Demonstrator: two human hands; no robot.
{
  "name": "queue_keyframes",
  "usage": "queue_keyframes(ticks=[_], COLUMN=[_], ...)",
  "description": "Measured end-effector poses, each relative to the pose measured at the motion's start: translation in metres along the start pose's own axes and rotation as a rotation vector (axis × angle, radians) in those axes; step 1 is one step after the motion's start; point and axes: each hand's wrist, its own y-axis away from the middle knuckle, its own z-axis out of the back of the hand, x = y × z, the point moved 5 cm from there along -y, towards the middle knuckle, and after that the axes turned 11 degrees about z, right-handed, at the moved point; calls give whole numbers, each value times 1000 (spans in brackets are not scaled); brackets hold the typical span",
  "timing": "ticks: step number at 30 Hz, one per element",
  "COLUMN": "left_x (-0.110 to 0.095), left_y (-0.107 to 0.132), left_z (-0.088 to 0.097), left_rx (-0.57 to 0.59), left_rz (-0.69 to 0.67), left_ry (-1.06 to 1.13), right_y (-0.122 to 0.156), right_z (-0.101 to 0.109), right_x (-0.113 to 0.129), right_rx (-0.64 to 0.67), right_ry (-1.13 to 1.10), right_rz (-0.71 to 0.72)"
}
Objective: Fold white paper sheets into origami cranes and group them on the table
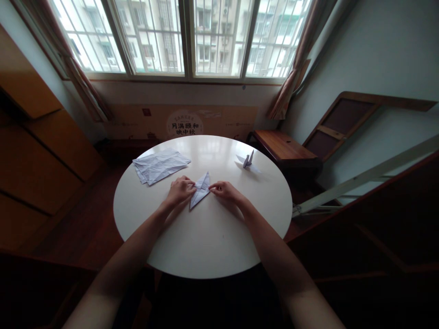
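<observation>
White rounded bench (206,246) beneath a barred window (187,41)

Creased pale paper sheets (160,166) lie left; mid-bench, my left fingers (187,181) pinch a pale, diamond-shaped folded paper (200,191); my right fingers (219,185) grip its right corner; farther right stands a pale paper crane (247,161).

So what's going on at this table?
Someone is handling a folded piece of paper on the round white table: the left hand is at its left side, the right hand at its right corner. Farther back, some creased sheets of paper lie to the left and a paper bird stands to the right, both untouched.
</observation>
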Motion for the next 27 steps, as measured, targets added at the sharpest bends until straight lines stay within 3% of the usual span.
queue_keyframes(ticks=[5, 10, 14, 21, 27], left_x=[1, -10, -18, -19, -19], left_y=[0, 4, 8, 13, 12], left_z=[-2, 3, 5, -9, -16], left_rx=[-6, -56, -62, 148, 246], left_rz=[-28, -165, -246, -351, -413], left_ry=[61, 125, 116, 89, 88], right_y=[0, 0, 0, -2, -1], right_z=[2, 8, 6, 1, 1], right_x=[2, 4, 3, -4, 0], right_rx=[-42, -205, -234, -272, -200], right_ry=[7, -33, -56, -29, 44], right_rz=[22, 111, 161, 178, 142])
